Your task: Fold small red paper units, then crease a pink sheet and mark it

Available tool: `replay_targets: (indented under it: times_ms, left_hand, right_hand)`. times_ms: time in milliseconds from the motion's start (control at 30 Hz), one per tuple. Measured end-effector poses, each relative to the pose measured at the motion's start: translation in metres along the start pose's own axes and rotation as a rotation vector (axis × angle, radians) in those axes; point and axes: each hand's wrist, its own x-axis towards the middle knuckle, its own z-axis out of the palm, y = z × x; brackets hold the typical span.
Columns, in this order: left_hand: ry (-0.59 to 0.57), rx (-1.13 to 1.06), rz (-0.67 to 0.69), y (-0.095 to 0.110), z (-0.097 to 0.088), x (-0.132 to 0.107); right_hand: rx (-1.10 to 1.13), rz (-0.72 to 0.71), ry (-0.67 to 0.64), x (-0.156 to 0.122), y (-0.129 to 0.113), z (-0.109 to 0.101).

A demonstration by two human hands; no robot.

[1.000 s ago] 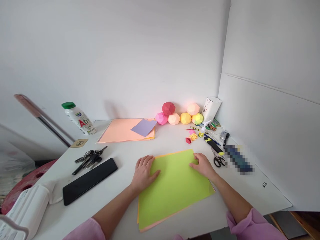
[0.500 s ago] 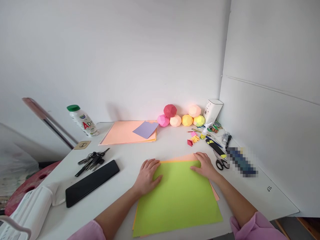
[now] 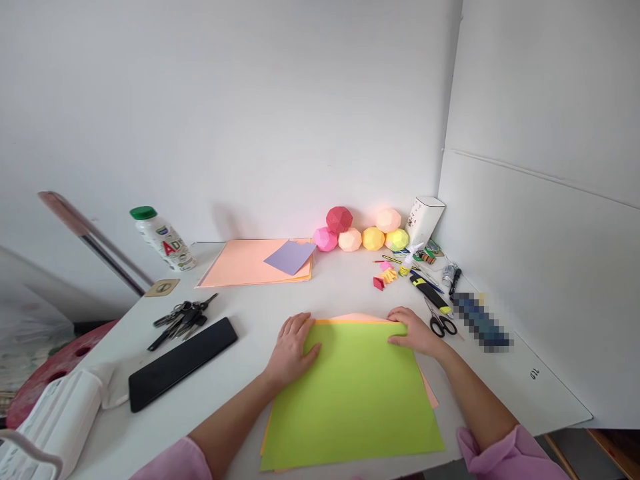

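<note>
A stack of coloured paper lies in front of me, with a green sheet (image 3: pixel 355 393) on top. Orange and peach edges stick out beneath it, and the peach sheet (image 3: pixel 353 317) bulges slightly at the far edge. My left hand (image 3: pixel 293 350) rests along the far left corner, fingers spread over the side edge and thumb on the green sheet. At the far right corner, my right hand (image 3: pixel 413 333) has its fingers bent over the edge and its thumb on top. Whatever the fingertips touch underneath is hidden.
Behind the stack are peach sheets (image 3: pixel 240 263) with a purple piece (image 3: pixel 290 257), and several faceted paper balls (image 3: pixel 350 240). Scissors (image 3: pixel 443 326), a utility knife (image 3: pixel 430 293) and a glue bottle (image 3: pixel 405 267) lie right. Keys (image 3: pixel 183 320), a black slab (image 3: pixel 183 363) and a bottle (image 3: pixel 165 240) are left.
The stack's sheets have shifted slightly, and less peach paper shows past the far right corner. My right hand's fingers are more bent around that corner. The view has moved slightly.
</note>
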Motion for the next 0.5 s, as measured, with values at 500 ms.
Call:
replay_targets:
  times_ms: [500]
  left_hand:
    - [-0.233, -1.095, -0.559, 0.014, -0.031, 0.013]
  right_hand:
    - [0.837, 0.062, 0.773, -0.008, 0.011, -0.016]
